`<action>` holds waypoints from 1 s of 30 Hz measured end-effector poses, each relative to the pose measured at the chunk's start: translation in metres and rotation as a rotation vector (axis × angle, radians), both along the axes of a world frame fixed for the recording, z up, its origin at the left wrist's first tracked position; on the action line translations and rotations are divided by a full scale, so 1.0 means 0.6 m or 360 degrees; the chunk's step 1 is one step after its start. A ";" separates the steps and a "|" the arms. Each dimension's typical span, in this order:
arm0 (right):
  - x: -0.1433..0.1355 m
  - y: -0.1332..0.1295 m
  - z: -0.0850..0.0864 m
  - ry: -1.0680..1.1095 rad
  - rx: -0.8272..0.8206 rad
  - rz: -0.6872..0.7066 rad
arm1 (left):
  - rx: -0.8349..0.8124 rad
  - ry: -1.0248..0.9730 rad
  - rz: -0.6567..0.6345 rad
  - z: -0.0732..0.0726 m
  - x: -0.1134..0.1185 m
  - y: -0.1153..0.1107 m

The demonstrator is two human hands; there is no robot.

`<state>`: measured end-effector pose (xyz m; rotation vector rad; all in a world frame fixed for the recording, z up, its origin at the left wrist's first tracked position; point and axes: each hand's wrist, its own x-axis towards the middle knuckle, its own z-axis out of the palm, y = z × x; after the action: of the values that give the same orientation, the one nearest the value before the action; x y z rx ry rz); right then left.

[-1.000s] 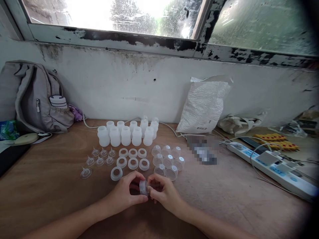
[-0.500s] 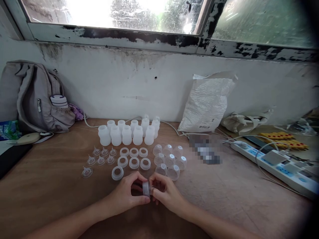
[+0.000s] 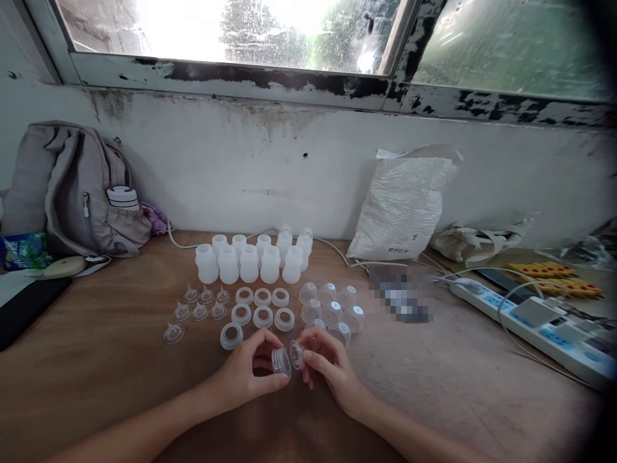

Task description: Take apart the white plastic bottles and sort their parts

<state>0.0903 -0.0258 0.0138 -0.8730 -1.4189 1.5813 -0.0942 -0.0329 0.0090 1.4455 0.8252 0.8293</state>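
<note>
We see the left hand curled, thumb and fingers pinching a ribbed clear ring, while the right hand pinches a clear teat just beside it, both over the worktop. We judge the ring light, stiff and smooth, best held around its side; the teat, light and bendy, behind its flange. That flange faces left towards the ring, both axes running roughly sideways.

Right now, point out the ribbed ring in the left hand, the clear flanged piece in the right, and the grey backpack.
Ribbed ring (image 3: 280,362): head view, on its ribbed side.
Clear flanged piece (image 3: 295,354): head view, on its flange.
Grey backpack (image 3: 73,196): head view, on its front.
</note>
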 end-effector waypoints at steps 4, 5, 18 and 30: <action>0.003 -0.008 0.000 -0.0025 0.0138 -0.0105 | 0.0072 0.0053 0.0042 0.004 -0.001 -0.007; 0.003 -0.010 0.001 -0.0053 0.0177 -0.0147 | 0.0113 0.0092 0.0051 0.009 -0.005 -0.010; -0.057 0.009 0.006 -0.0719 0.0848 -0.0136 | 0.1137 0.0919 0.0173 0.021 -0.123 -0.066; -0.108 -0.016 0.021 -0.0751 0.1144 0.0176 | 0.1273 0.0989 0.0417 0.018 -0.143 -0.068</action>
<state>0.0255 -0.0352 0.0265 -0.7462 -2.2028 0.8270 -0.1800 -0.0737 0.0199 2.4107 1.2403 0.9749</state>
